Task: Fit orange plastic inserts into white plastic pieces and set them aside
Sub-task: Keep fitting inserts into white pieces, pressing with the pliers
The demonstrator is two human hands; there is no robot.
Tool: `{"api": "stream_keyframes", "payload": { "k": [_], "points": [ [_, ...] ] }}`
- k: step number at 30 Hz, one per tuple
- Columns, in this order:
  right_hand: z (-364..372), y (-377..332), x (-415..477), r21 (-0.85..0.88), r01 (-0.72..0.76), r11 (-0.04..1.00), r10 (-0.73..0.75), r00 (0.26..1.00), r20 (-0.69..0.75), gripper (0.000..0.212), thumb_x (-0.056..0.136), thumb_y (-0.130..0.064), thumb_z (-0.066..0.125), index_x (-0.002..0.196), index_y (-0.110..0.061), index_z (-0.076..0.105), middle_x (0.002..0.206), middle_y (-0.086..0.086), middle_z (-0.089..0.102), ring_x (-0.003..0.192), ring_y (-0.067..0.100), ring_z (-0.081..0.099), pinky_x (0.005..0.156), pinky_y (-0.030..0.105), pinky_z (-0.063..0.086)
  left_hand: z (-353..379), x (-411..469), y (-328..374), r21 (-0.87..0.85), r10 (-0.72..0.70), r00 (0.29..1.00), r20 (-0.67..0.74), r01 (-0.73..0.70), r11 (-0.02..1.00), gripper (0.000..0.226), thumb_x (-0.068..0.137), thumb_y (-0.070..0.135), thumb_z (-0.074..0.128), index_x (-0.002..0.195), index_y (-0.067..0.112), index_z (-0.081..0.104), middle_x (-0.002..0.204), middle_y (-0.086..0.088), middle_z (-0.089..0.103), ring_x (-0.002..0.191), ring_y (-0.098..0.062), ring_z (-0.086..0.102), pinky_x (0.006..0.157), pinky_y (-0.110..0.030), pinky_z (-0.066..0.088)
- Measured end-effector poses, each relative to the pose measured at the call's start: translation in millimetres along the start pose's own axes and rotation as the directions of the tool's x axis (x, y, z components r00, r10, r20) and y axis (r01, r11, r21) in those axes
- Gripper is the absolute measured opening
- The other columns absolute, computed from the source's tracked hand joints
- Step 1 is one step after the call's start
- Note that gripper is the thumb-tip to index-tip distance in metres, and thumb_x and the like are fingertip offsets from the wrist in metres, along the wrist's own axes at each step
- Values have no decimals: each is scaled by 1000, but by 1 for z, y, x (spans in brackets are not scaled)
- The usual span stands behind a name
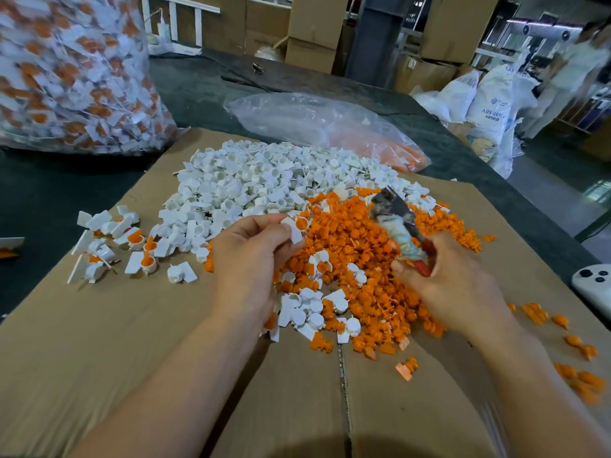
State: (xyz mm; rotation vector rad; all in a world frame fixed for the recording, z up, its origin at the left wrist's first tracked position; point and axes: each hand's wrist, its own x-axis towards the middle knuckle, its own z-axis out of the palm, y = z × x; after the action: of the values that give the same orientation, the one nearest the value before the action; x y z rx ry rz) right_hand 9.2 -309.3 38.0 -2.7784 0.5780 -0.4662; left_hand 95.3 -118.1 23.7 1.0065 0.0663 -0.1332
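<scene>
Cardboard (pixel 99 342) lies flat under both hands as the work surface. The left hand (pixel 251 259) pinches a white plastic piece (pixel 292 231) between thumb and curled fingers, with an orange insert (pixel 302 223) showing at its cup end; how deeply the insert is seated I cannot tell. The right hand (pixel 453 282) is clenched round the red handle of a tool (pixel 401 226). The tool's shaft is wrapped in grubby cloth, and its dark metal head points up and away from the knuckles.

Between and beneath the two hands spreads a heap of loose orange inserts (pixel 357 246), with some white pieces mixed in near the left wrist. Beyond the left fingertips rises a heap of bare white pieces (pixel 258 180). Out to the left of the left hand, apart from both heaps, lies a small cluster of assembled pieces (pixel 135 238), white with orange in their cups.

Farther that way and beyond stands a big clear bag (pixel 72 71) stuffed with the same white-and-orange pieces. Past the white heap lies a slack plastic bag (pixel 314 117), with orange showing at its right end. To the right of the right hand, stray inserts (pixel 582 380) dot the cardboard, and a white device (pixel 593 282) with dark buttons rests by the table edge. Boxes (pixel 314 24) and white sacks (pixel 489 104) stand far beyond.
</scene>
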Motion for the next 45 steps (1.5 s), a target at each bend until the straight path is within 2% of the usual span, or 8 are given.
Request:
{"api": "stream_keyframes", "payload": {
  "k": [4, 10, 14, 20, 27, 33, 41, 45],
  "points": [
    [7, 15, 2, -3, -72, 997, 72, 997, -13, 40, 76, -53, 61, 87, -22, 39, 72, -11, 40, 63, 5, 38, 49, 27, 26, 1, -2, 0, 55, 43, 999, 9, -44, 998, 20, 79, -9, 62, 68, 6, 67, 70, -2, 71, 61, -16, 69, 57, -19, 55],
    [16, 23, 4, -21, -127, 992, 127, 992, 3, 48, 72, -56, 63, 89, -16, 44, 84, 1, 48, 80, 22, 48, 62, 32, 32, 1, -3, 0, 105, 68, 998, 14, -70, 992, 21, 78, -10, 63, 67, 7, 68, 66, 1, 71, 63, -14, 69, 57, -18, 54],
    [20, 26, 5, -32, -145, 989, 146, 989, 19, 56, 70, -57, 65, 100, -13, 52, 94, 4, 50, 90, 23, 48, 70, 33, 35, 1, -2, 0, 101, 57, 998, 4, -57, 993, 18, 78, -11, 63, 68, 4, 67, 64, 1, 70, 60, -11, 67, 54, -17, 53],
    [22, 27, 5, -47, -155, 987, 155, 988, 9, 71, 69, -60, 64, 117, -10, 50, 111, 8, 53, 105, 25, 47, 83, 36, 38, 1, -4, 0, 113, 57, 998, 1, -57, 992, 21, 78, -11, 63, 65, 6, 66, 60, 6, 69, 59, -11, 67, 54, -16, 52],
    [24, 27, 5, -79, -139, 987, 142, 989, 36, 84, 64, -70, 55, 123, -11, 48, 117, 9, 51, 111, 26, 44, 91, 39, 38, 2, -4, 2, 101, 30, 1000, -8, -29, 995, 22, 78, -11, 63, 64, 6, 65, 58, 6, 68, 58, -11, 66, 53, -16, 53],
    [24, 24, 2, -87, -139, 986, 143, 989, 40, 111, 45, -84, 32, 128, -12, 44, 123, 9, 48, 117, 26, 40, 96, 41, 35, 1, -5, 3, 107, 17, 1000, -9, -16, 994, 19, 79, -10, 62, 67, 5, 65, 62, 2, 69, 59, -11, 66, 55, -18, 54],
    [26, 25, 2, -82, -129, 988, 131, 991, 25, 108, 47, -84, 26, 126, -13, 45, 120, 8, 48, 114, 26, 40, 93, 39, 35, 1, -7, 3, 159, 74, 997, -13, -71, 985, 20, 80, -10, 61, 71, 8, 65, 57, 8, 67, 55, -8, 65, 57, -18, 55],
    [27, 26, 2, -88, -120, 989, 122, 992, 26, 105, 51, -83, 27, 126, -13, 45, 121, 8, 48, 115, 26, 40, 94, 39, 35, 0, -6, 3, 120, 65, 996, -53, -58, 991, 20, 81, -9, 61, 72, 9, 65, 71, -2, 68, 63, -13, 67, 59, -19, 55]
  ]
}}
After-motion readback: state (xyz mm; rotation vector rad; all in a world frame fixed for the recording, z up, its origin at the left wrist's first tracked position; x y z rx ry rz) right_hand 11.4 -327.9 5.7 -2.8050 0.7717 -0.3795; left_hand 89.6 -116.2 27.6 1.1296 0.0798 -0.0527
